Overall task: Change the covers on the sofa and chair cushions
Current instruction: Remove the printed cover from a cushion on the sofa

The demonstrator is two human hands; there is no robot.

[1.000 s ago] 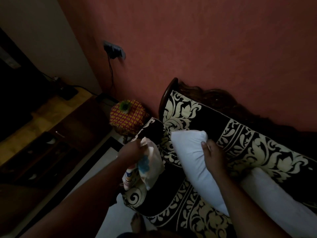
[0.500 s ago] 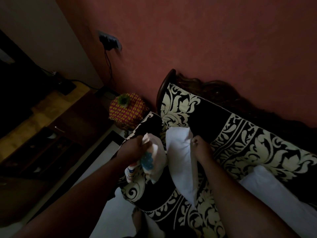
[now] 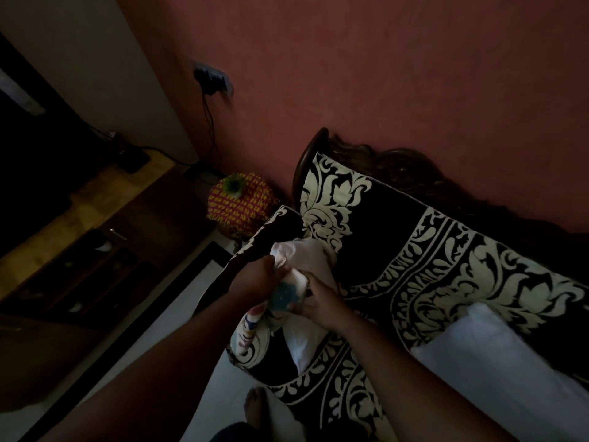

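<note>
- Dim room, red wall; sofa in black-and-cream throw.
- Left hand grips printed cover above sofa's end.
- Right hand pinches cover's edge over white cushion.
- Second white cushion lies on seat.

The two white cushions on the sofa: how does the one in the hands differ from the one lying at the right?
The cushion in the hands is partly wrapped in a printed cover; the cushion at the right is fully bare. The first is gripped by the left hand and right hand near the sofa arm; the second lies untouched on the seat. Both are plain white.
</note>
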